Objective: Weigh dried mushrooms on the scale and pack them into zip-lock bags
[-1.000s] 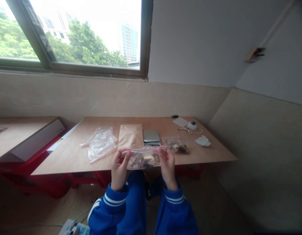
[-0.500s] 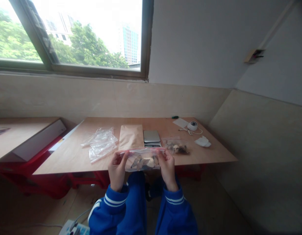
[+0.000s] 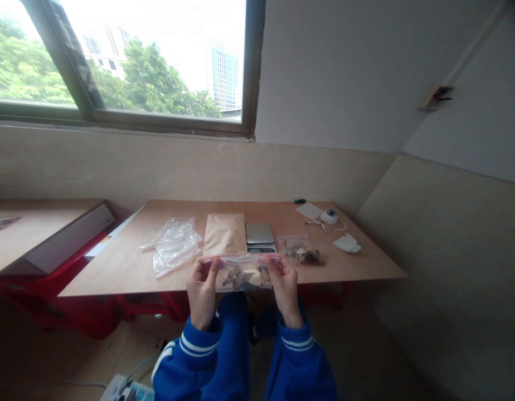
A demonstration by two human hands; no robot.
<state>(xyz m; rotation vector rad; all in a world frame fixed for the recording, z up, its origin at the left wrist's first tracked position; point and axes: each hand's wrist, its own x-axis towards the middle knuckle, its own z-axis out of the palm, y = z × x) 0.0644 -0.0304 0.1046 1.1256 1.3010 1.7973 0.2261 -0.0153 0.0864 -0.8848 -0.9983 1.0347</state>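
Note:
A clear zip bag (image 3: pixel 243 275) with a pinkish-red top strip hangs between my hands at the table's front edge. Greyish-brown and pale dried pieces lie inside it; their kind I cannot tell. My left hand (image 3: pixel 203 287) pinches the bag's upper left corner, thumb on top. At the upper right corner my right hand (image 3: pixel 284 284) grips the same strip between thumb and fingers. Just beyond the bag is a flat silver digital scale (image 3: pixel 260 235), beside a brown paper packet (image 3: pixel 224 233). Right of the scale rests a second filled zip bag (image 3: pixel 303 252).
Several clear plastic bags (image 3: pixel 174 245) lie at the left of the wooden table (image 3: pixel 115 273). At the right are a white dome camera (image 3: pixel 329 216) with its cable, a crumpled white tissue (image 3: pixel 346 243) and a green-handled tool (image 3: pixel 300 201). A power strip (image 3: pixel 127 389) sits on the floor.
My hands keep their hold on the bag's top corners. The bag's top edge has dropped slightly, showing more of the scale's front panel. The view has shifted a little.

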